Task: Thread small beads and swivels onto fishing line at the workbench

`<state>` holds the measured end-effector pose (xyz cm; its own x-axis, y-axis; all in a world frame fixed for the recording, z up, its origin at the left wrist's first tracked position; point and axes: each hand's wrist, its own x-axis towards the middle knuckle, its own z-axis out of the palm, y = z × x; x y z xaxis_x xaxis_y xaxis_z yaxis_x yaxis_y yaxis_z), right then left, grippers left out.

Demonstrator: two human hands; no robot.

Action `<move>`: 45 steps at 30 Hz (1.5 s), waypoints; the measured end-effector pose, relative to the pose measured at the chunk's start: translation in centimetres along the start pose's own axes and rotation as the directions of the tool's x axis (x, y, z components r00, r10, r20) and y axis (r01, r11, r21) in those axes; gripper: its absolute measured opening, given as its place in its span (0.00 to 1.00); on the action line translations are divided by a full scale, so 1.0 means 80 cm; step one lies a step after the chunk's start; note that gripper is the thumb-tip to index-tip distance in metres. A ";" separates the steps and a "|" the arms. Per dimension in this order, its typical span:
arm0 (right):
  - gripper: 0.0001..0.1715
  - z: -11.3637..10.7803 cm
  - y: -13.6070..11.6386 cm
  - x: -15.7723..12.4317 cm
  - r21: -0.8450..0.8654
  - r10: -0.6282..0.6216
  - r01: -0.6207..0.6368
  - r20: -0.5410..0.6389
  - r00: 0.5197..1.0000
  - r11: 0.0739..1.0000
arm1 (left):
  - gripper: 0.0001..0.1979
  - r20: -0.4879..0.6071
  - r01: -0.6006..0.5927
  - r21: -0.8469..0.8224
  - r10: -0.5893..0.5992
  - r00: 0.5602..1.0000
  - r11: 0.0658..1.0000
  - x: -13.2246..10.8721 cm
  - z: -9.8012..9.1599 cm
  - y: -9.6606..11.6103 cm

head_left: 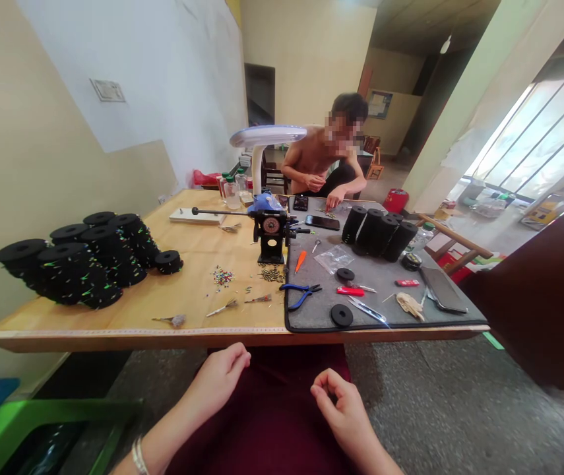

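Observation:
Both hands hover over the dark red cloth on my lap, below the table's front edge. My left hand (pixel 225 371) has its fingers curled together, and anything between them is too small to make out. My right hand (pixel 337 399) is curled too, thumb near the fingertips, with what it may hold hidden. On the wooden table (pixel 138 313) ahead lie small colored beads (pixel 222 277), brass-colored pieces (pixel 272 273) and thin feathery bundles (pixel 222 307). Blue-handled pliers (pixel 300 295) rest on the grey mat (pixel 311 316), beside a black disc (pixel 342 315).
Black spool stacks (pixel 84 270) stand at left, more (pixel 378 231) at right. A black clamp device (pixel 271 234) and a white lamp (pixel 268 136) stand mid-table. Across it, a person (pixel 318 155) reaches over the far edge. A green stool (pixel 98 412) is at lower left.

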<state>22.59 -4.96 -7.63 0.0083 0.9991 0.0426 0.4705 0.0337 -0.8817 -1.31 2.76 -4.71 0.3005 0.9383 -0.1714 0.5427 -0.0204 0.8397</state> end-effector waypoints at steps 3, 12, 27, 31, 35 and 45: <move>0.14 0.005 0.000 -0.004 0.009 0.007 -0.007 -0.051 0.999 1.000 | 0.15 0.053 0.037 -0.081 -0.032 0.998 0.996 -0.012 0.003 0.007; 0.13 0.013 -0.011 -0.009 -0.032 -0.152 0.150 -0.066 0.986 0.988 | 0.20 0.348 0.288 -0.492 -0.118 0.930 0.822 -0.014 0.061 0.048; 0.19 -0.007 -0.021 0.004 0.405 -0.022 -0.040 0.147 0.989 0.914 | 0.11 0.070 -0.109 -0.163 0.122 0.990 0.981 -0.007 0.071 0.056; 0.19 0.009 -0.017 0.012 0.596 0.054 -0.191 0.241 0.969 0.780 | 0.11 0.056 -0.159 -0.114 0.166 0.985 0.981 -0.004 0.075 0.053; 0.13 0.024 -0.005 0.013 0.507 0.165 -0.262 0.227 0.960 0.821 | 0.11 0.069 -0.141 -0.109 0.149 0.986 0.984 -0.002 0.081 0.046; 0.08 0.019 0.052 0.006 0.266 0.210 -0.204 0.006 0.978 0.942 | 0.04 0.178 0.030 -0.020 -0.026 0.984 0.999 0.069 0.125 -0.045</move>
<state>23.20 -4.29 -12.03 0.1020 0.9840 -0.1460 0.2067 -0.1645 -0.9645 6.26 4.57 -13.86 0.4214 0.8618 -0.2825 0.5355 0.0150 0.8444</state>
